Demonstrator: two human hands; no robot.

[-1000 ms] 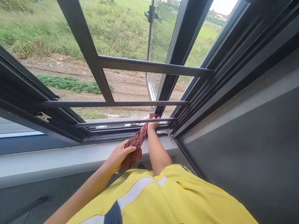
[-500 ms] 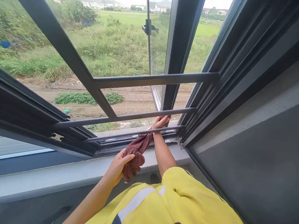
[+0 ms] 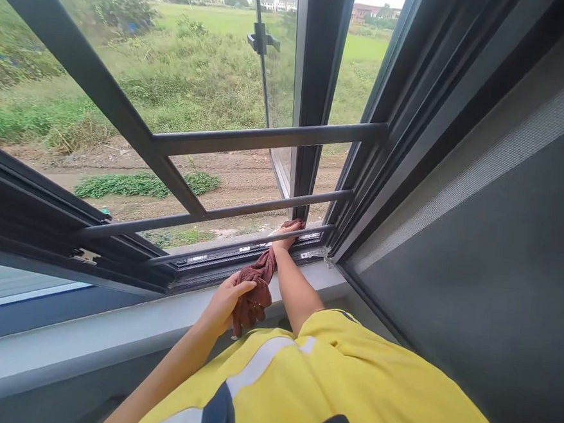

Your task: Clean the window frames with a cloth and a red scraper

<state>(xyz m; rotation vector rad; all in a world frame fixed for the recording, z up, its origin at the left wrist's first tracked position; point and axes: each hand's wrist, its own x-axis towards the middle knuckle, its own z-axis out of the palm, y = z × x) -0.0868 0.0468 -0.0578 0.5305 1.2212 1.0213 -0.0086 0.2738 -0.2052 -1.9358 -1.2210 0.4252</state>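
A dark red cloth (image 3: 256,287) stretches from the window's bottom track down to the sill. My right hand (image 3: 287,233) grips its upper end, pressed against the lowest dark bar (image 3: 241,237) near the frame's right corner. My left hand (image 3: 225,303) holds the bunched lower end just above the grey sill (image 3: 110,319). My yellow sleeve and shirt (image 3: 328,382) fill the bottom of the view.
Dark metal guard bars (image 3: 263,136) cross the open window. An outward-swung glass sash with a handle (image 3: 261,41) stands beyond them. A grey screen panel (image 3: 491,265) covers the right side. Grass and a dirt track lie outside below.
My right hand rose to the middle bar with the cloth, then came back down to the lowest bar. The view shifted slightly; my left hand kept its hold.
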